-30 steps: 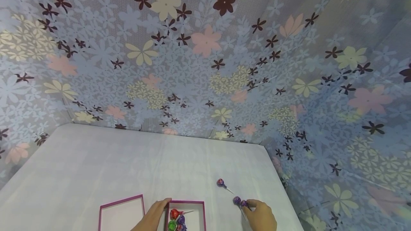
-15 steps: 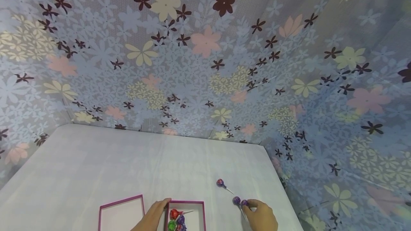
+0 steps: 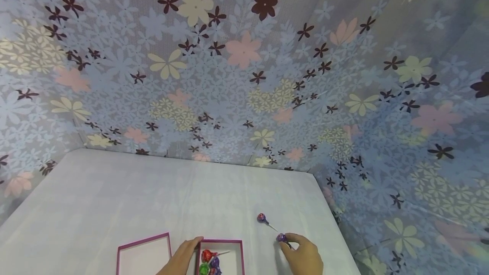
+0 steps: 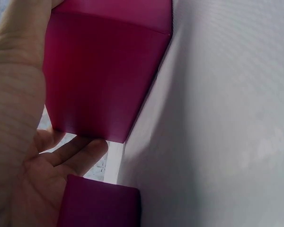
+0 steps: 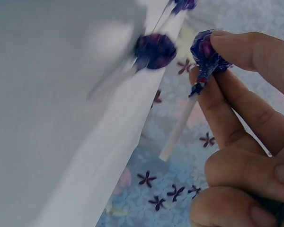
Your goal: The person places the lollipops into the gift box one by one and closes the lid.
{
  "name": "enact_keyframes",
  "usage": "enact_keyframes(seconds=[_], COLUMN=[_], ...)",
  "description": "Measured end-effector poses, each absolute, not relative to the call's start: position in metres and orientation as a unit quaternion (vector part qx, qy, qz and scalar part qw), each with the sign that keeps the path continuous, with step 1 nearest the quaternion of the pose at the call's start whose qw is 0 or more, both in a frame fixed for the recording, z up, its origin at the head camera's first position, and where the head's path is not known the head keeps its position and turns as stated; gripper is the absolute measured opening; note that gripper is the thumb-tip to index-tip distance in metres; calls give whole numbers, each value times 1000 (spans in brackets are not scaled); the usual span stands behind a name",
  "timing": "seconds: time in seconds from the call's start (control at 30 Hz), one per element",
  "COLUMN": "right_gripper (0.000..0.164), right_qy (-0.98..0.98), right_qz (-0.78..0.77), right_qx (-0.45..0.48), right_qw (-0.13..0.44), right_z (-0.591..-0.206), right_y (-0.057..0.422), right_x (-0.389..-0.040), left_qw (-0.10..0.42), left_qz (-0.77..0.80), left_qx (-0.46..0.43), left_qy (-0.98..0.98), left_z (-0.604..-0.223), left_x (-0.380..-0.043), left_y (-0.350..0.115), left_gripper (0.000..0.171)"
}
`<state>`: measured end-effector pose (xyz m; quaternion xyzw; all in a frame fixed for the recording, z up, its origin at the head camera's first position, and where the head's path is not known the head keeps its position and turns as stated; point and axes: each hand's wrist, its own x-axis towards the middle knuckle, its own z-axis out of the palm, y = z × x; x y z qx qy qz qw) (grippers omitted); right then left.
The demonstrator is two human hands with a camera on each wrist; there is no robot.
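Note:
My right hand (image 3: pixel 303 254) pinches a purple-wrapped lollipop (image 5: pixel 206 54) by its candy head between thumb and fingers, its white stick pointing down in the right wrist view. Beyond it, a second purple lollipop (image 5: pixel 156 51) appears over the white table, and part of a third (image 5: pixel 183 4) shows at the top edge. In the head view that third lollipop (image 3: pixel 261 218) lies farther back. My left hand (image 3: pixel 181 256) holds the magenta-edged box (image 3: pixel 223 240) by its left side, fingers bent round its far corner. Inside are a red lollipop (image 3: pixel 206 255), a green one (image 3: pixel 204 269) and purple ones (image 3: pixel 215 262).
Left of my left hand lies a second magenta-rimmed box part (image 3: pixel 143 240) with a white inside, cut off by the lower frame edge. The white tabletop (image 3: pixel 172 198) ends at floral cloth (image 3: pixel 244 96) behind and on the right.
My right hand has shifted slightly left with its lollipop, which now overlaps the neighbouring one in the head view. The left hand and box stay in place.

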<state>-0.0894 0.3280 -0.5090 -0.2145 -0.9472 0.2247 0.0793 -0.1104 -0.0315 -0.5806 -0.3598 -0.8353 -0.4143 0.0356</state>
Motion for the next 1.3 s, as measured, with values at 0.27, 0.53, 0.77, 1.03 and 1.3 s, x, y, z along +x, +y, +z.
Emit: enact_keyframes(seconds=[0.27, 0.53, 0.77, 1.03, 1.3], right_gripper=[27, 25, 23, 22, 22], right_qy=[-944, -946, -947, -946, -945], right_qz=[251, 258, 261, 264, 266], right_qx=[-168, -136, -113, -109, -107], right_qw=[129, 143, 146, 152, 157], right_z=[-506, -504, -503, -500, -495], right_y=[298, 276, 270, 265, 263], right_x=[-87, -88, -93, -93, -90], left_qw=[-49, 28, 19, -19, -21], left_qz=[-417, -409, -409, -413, -411], left_qx=[-327, -362, -342, -339, -340], left_qy=[-847, -837, -846, -845, -846], left_z=[-572, -579, -577, -576, -577], left_x=[-110, -111, -108, -110, -110], left_y=[-32, -33, -31, -32, -31], left_gripper=[96, 93, 97, 96, 94])
